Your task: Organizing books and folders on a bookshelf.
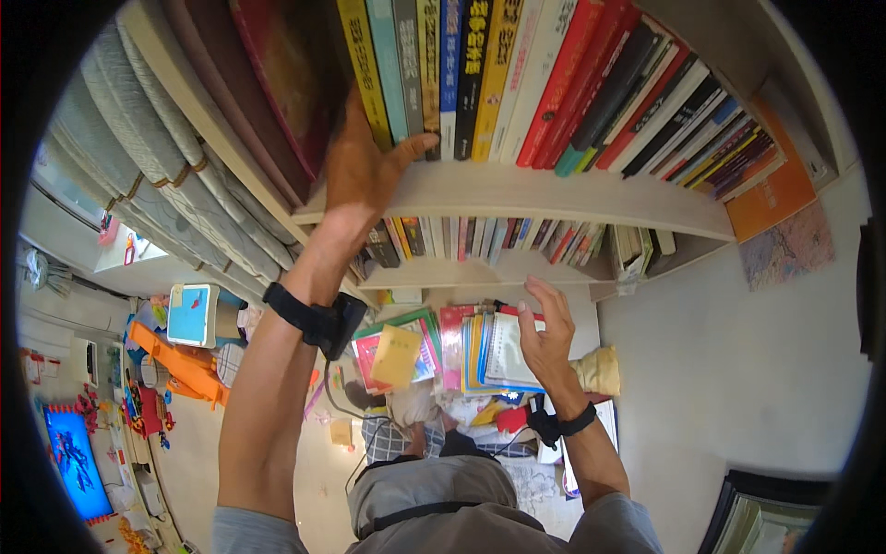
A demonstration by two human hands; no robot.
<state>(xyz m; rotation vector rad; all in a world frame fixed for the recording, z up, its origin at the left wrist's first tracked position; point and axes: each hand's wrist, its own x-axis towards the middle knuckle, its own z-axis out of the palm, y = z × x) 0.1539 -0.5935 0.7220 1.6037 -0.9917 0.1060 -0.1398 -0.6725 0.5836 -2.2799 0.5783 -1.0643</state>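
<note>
My left hand reaches into the upper shelf at the left end of a row of upright books. Its thumb lies across the lower spines, and its other fingers go into the dark gap beside a yellow book, where they are mostly hidden. Left of the gap lean large dark red volumes. My right hand hangs in the air below the shelves, holding nothing, its fingers partly bent and apart. In the picture it overlaps a white spiral notebook on a pile of colourful notebooks.
A lower shelf carries more upright books. Red and green booklets with a yellow envelope-like packet on top lie below. Grey curtains hang at the left, near an orange chair-like object. An orange booklet sticks out at the right.
</note>
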